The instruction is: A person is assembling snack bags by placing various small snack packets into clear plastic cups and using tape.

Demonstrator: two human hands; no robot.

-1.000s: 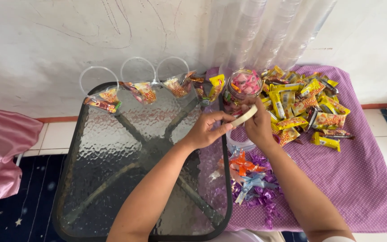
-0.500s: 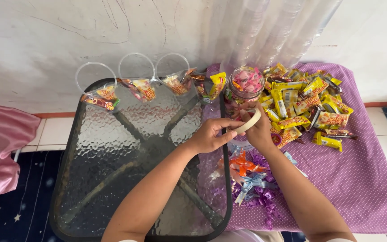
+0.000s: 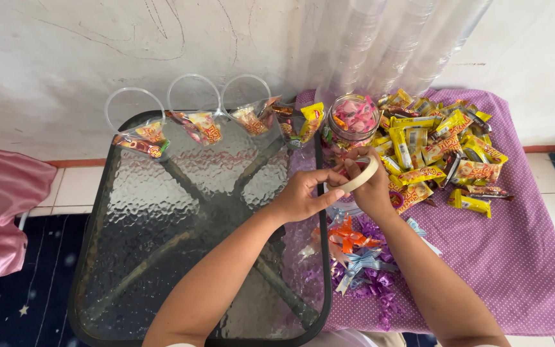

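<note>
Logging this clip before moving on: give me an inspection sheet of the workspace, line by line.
Surface: textured glass table with black rim; purple dotted cloth beside it.
Job's things: cream roll of tape, held between both hands.
Clutter: three clear plastic cups with snacks; clear jar of pink sweets; pile of yellow snack packets; coloured ribbon bows.
Hands: left hand and right hand grip the tape.
Cables: nothing seen.
Surroundings: white wall; pink fabric.

Bare glass table (image 3: 181, 231) lies open leftward; snack packets (image 3: 438, 154) and ribbons (image 3: 361, 263) crowd the right.
</note>
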